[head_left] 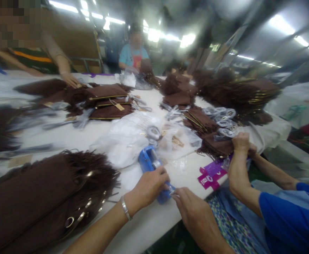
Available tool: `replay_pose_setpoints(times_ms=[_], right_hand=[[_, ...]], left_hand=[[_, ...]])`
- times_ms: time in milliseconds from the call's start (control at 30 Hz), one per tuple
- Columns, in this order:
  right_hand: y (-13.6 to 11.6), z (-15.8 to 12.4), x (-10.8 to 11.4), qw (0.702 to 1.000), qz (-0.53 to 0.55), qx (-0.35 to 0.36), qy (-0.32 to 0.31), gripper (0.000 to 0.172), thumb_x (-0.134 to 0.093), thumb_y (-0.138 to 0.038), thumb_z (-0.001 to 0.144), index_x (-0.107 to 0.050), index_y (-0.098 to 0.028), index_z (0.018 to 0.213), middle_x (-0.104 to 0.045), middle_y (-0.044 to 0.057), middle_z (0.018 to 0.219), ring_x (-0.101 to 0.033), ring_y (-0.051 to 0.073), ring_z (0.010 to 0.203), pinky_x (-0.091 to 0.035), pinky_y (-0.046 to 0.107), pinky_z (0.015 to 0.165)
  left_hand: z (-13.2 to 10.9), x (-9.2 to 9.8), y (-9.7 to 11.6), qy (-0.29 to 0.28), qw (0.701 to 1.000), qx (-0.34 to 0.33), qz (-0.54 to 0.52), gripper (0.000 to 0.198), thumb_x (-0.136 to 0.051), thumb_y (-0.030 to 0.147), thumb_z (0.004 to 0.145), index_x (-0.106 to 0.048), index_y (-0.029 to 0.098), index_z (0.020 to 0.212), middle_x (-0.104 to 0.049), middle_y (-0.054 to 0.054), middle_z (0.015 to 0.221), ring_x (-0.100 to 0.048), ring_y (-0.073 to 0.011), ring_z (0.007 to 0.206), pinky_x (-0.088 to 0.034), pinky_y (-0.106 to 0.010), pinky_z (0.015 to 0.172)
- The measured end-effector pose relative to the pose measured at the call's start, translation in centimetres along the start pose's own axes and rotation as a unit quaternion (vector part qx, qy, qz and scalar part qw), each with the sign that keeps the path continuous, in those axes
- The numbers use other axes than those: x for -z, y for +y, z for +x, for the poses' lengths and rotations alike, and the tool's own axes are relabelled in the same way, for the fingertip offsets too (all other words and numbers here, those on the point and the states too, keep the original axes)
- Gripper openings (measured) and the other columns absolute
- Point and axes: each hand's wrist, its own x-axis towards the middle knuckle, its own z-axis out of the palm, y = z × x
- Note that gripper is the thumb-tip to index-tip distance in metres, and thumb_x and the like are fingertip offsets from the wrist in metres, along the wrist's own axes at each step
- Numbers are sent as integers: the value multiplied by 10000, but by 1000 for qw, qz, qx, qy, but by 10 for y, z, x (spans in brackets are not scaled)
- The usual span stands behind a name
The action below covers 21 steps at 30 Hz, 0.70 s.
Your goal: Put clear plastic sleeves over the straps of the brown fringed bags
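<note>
A blue tape dispenser (147, 158) stands on the white table in front of me. My left hand (150, 185), with a silver bracelet at the wrist, is closed over the dispenser's near part. Just right of its front end, my right hand (190, 208) pinches something small and clear or pale, too small to make out surely. Brown fringed bags (38, 190) with gold rings lie at the left, beside my left forearm. Beyond the dispenser are clear plastic bags (179, 139) and a coiled grey strap (153, 132).
A co-worker in a blue sleeve (289, 211) handles a brown bag at the right, near purple packaging (210, 174). Other people stand across the table (157, 95). Stacks of brown bags (109, 91) and wrapped grey straps (223, 116) cover much of it.
</note>
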Motion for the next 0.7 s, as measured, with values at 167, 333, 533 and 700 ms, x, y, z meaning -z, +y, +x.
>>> replay_pose_setpoints(times_ms=[167, 333, 533, 700], right_hand=[[2, 1, 2, 1000, 7, 3, -8, 202, -404, -211, 977, -574, -187, 1084, -586, 39, 830, -588, 152, 681, -422, 252, 612], [3, 1, 4, 999, 12, -3, -35, 237, -404, -176, 965, -569, -204, 1131, -595, 35, 861, -605, 141, 682, -420, 234, 590], [7, -2, -5, 999, 8, 13, -47, 335, -364, -154, 956, -525, -226, 1241, -597, 35, 863, -634, 156, 696, -464, 237, 590], [22, -5, -15, 997, -13, 77, -27, 432, -322, -167, 961, -434, -248, 1370, -632, 32, 852, -663, 148, 644, -497, 217, 528]], left_hand=[[-1, 0, -1, 3, 1000, -2, -10, 160, -506, 168, 901, -599, 228, 1017, -560, -51, 1078, -599, -188, 897, -495, -294, 797], [-3, 4, 2, 19, 999, -10, -25, 181, -479, 155, 913, -592, 220, 1038, -555, -57, 1113, -601, -186, 924, -501, -307, 829], [-25, 11, 10, 97, 989, 33, -103, 237, -452, 156, 934, -596, 233, 1107, -535, -56, 1226, -583, -183, 1012, -474, -331, 913], [-57, 33, 39, 148, 913, 105, -365, 195, -516, 311, 928, -663, 193, 978, -624, -67, 1031, -608, -169, 873, -493, -279, 790]])
